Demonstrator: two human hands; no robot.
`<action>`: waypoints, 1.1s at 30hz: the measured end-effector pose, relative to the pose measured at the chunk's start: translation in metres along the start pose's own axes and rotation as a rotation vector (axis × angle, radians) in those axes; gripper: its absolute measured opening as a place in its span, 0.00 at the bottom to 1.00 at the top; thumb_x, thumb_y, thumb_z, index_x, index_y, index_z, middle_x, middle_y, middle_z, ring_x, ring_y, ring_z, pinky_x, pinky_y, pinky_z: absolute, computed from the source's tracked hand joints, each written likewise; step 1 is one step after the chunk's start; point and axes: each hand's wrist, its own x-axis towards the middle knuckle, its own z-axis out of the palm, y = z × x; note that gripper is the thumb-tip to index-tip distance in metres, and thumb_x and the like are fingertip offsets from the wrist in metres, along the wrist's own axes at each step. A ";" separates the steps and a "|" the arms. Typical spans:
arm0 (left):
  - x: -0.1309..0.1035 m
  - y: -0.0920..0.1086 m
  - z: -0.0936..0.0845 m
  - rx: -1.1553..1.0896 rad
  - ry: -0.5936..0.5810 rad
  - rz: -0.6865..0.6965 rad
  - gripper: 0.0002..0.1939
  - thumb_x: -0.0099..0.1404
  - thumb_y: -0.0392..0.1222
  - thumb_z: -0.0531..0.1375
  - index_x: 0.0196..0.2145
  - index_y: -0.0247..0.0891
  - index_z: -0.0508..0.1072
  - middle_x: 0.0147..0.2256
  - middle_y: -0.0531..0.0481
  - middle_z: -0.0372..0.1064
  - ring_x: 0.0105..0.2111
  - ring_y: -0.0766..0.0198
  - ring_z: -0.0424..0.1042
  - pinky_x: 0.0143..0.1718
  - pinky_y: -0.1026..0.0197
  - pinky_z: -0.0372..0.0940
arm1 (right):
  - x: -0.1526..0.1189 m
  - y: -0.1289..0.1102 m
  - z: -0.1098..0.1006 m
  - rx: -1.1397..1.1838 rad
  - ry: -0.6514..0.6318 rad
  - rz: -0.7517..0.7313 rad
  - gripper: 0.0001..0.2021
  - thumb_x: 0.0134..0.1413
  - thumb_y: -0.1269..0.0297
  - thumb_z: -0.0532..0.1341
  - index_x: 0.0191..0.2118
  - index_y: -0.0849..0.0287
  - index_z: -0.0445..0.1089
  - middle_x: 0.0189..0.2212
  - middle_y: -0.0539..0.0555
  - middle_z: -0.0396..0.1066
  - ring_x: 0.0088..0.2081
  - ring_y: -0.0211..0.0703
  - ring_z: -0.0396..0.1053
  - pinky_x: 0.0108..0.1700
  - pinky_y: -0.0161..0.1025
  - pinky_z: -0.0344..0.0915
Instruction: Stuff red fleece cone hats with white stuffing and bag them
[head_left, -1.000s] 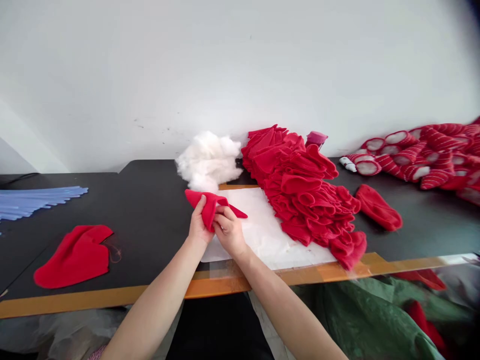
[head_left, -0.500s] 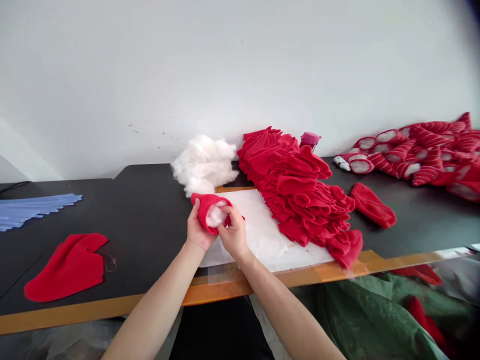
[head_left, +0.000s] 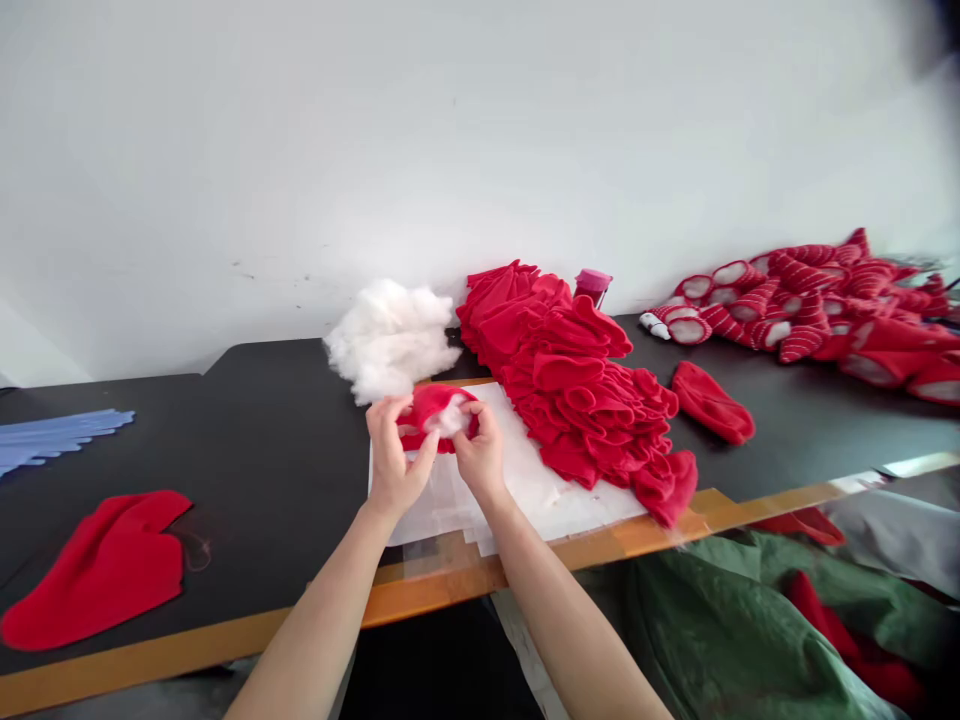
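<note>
Between my hands is a red fabric pouch [head_left: 429, 402], its opening turned toward me and white stuffing [head_left: 452, 417] showing inside. My left hand [head_left: 397, 458] grips the pouch's left side, thumb at the lower rim of the opening. On the right edge, my right hand [head_left: 481, 450] pinches the rim, fingertips against the stuffing. Just behind the pouch lies a fluffy heap of white fiberfill [head_left: 394, 338]. A large pile of red fabric pieces [head_left: 570, 375] sits to the right of my hands, on and beyond a white sheet [head_left: 517, 490].
Flat red fabric [head_left: 105, 570] and blue strips [head_left: 60, 438] lie at left. To the right are a single red piece [head_left: 712, 403], striped stuffed pieces [head_left: 795, 295] and a pink-lidded container [head_left: 592, 285]. Tape covers the table's front edge [head_left: 420, 600]; green cloth [head_left: 720, 620] hangs below.
My left hand has shifted from cupping the pouch's side to gripping near its opening, which now looks wider and flatter. The camera view has turned slightly right.
</note>
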 end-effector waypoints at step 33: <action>0.044 -0.011 -0.030 -1.109 0.416 -1.268 0.06 0.66 0.38 0.59 0.35 0.31 0.73 0.30 0.43 0.76 0.26 0.60 0.76 0.31 0.60 0.72 | 0.078 0.056 0.078 -0.331 -0.455 0.184 0.06 0.49 0.73 0.59 0.32 0.60 0.73 0.25 0.49 0.71 0.28 0.40 0.68 0.35 0.37 0.67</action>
